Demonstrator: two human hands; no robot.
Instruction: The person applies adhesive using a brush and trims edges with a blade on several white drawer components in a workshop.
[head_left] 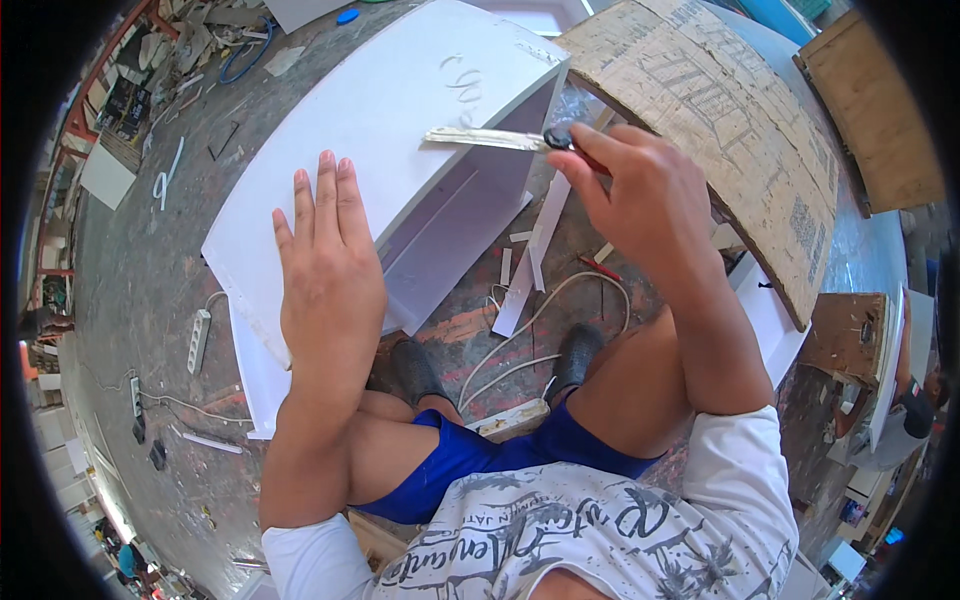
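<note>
A large white box-like cabinet (340,90) lies before me, its smooth upper panel facing up and its open side toward my right. My left hand (330,235) rests flat on that panel with fingers stretched out. In my right hand (640,180) is a knife (485,138) with a dark and red handle, its long narrow blade coated in off-white paste. The blade points left, over the panel's right edge; whether it touches the surface I cannot tell. A few curved smears (462,85) mark the panel beyond the blade.
A worn brown board (720,110) covers a unit at the right. White strips (530,260), a pale cable (500,350) and a red-handled tool (598,268) lie on the floor near my feet. A power strip (199,342) lies at the left. Another person (905,420) is at far right.
</note>
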